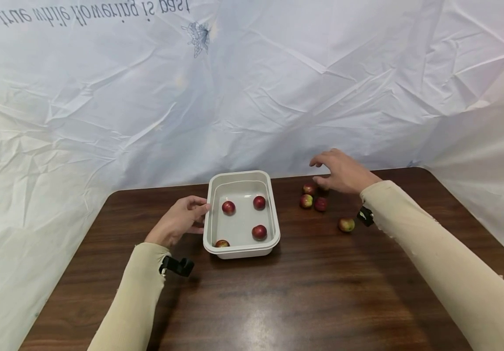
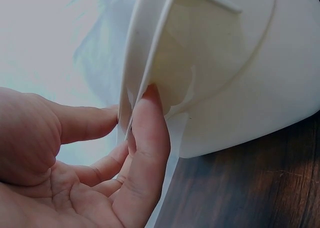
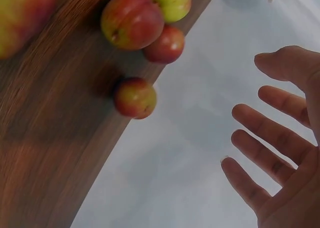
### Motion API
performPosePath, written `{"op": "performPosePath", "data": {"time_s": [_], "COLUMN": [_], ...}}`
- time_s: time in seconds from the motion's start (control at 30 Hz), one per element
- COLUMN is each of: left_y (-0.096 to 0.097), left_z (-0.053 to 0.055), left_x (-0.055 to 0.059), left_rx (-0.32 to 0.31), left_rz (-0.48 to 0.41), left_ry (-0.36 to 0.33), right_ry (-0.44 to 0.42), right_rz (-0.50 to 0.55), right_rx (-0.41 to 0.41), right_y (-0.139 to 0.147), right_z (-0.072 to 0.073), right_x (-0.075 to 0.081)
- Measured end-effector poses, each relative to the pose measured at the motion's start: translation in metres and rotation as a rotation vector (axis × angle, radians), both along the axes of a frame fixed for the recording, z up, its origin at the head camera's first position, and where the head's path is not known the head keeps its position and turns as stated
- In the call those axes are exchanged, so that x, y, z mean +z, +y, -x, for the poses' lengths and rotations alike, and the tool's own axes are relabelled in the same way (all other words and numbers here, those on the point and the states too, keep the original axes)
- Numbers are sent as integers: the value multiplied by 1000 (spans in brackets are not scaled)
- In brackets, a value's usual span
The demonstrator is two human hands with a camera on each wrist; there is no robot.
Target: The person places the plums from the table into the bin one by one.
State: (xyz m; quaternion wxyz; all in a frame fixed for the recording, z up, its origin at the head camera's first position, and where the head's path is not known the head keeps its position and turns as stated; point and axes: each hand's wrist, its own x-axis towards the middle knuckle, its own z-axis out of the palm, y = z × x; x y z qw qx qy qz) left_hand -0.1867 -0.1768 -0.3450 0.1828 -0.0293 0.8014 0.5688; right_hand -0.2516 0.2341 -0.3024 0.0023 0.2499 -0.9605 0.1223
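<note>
My left hand [image 1: 178,219] pinches the left rim of a white plastic tub [image 1: 241,251], thumb on one side of the edge and fingers on the other in the left wrist view. Several small red apples [image 1: 259,232] lie spread over the tub's floor. To the right of the tub, my right hand [image 1: 343,173] hovers above a cluster of small red and yellow-green apples [image 1: 306,201]. Its fingers are spread and hold nothing in the right wrist view, apart from the nearest apple [image 3: 135,98]. One apple of the cluster is partly hidden under the hand.
A single apple [image 1: 346,224] lies on the dark wooden table [image 1: 252,297], nearer than the cluster and beside the right wrist. White creased sheeting [image 1: 252,97] hangs close behind the table's far edge and along both sides.
</note>
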Motion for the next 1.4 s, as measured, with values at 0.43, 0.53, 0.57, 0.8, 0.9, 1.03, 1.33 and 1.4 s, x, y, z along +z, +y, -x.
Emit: {"op": "performPosePath", "data": {"time_s": [0.43,0.53,0.57,0.8,0.9,1.03,1.33,1.4], "left_y": [0,0,0,0,-1,-1,-1,-1], "left_z": [-1,-1,-1,-1,-1,-1,-1,-2], "left_x": [1,1,1,1,1,1,2,2], "left_rx": [-7,-6,-7,-8,-10,-10,-16,-19], "left_rz": [17,18,17,13,20,25,21,20], "left_ry": [2,3,4,4,2,-3,4,5], "right_ry": [-54,-71,-76,-85,-85,-113,-156,-158], "right_rz": [-45,-58,-65,-88,-94,-114,-135,-140], "right_rx": [-25,-31,-34,-28,-24,-40,-41,-45], "right_y": [11,12,13,18,20,22,25,26], "right_z": [13,17,17,21,23,26,30,30], "right_x": [-12,-15,-17,-26,-29,-34,-47,-48]}}
